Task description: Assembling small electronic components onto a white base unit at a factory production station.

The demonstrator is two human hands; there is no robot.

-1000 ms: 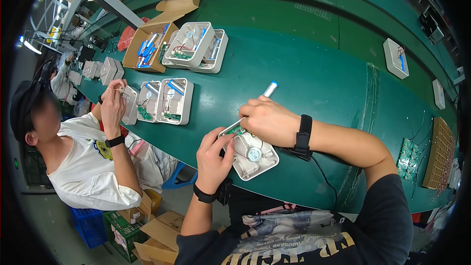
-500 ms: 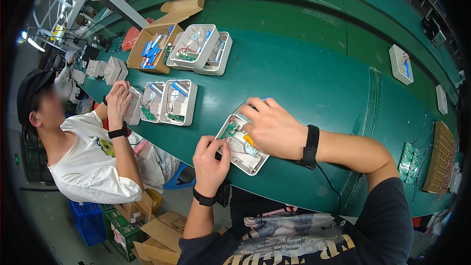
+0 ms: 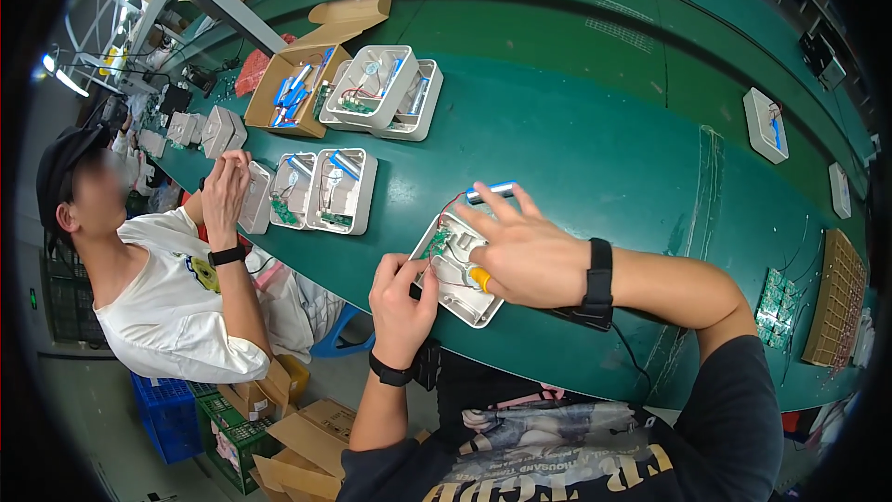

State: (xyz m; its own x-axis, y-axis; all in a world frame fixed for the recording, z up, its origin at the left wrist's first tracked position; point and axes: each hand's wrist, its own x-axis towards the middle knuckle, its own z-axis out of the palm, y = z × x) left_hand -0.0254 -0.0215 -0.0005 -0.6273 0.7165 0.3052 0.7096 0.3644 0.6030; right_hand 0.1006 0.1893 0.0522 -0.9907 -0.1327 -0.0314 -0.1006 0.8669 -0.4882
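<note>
An off-white plastic case point(image 3: 480, 314) lies tilted on the green bench in front of me. In it are a green circuit board point(image 3: 437, 244), thin wires and a pale round part. My left hand point(image 3: 405, 305) grips the near left wall, with thumb and forefinger close together by a wire. Over the right side of the case, my right hand point(image 3: 528, 256) has its fingers spread. Its fingertips are by a blue cylindrical battery point(image 3: 491, 192) at the far rim, joined to a red wire. A yellow piece point(image 3: 479, 279), partly hidden, shows beneath this hand; its kind is unclear.
Left of me, cases with batteries and boards point(image 3: 342, 191) stand in a row. A cardboard box point(image 3: 311, 121) of blue batteries lies behind them, beside stacked cases point(image 3: 376, 88). A co-worker point(image 3: 181, 302) handles another case. Circuit boards point(image 3: 774, 309) and a brown tray point(image 3: 832, 302) lie right.
My right hand's fingers have spread and shifted slightly, uncovering more of the blue battery. The yellow piece now sits a little lower and farther right. My left hand stays at the wall.
</note>
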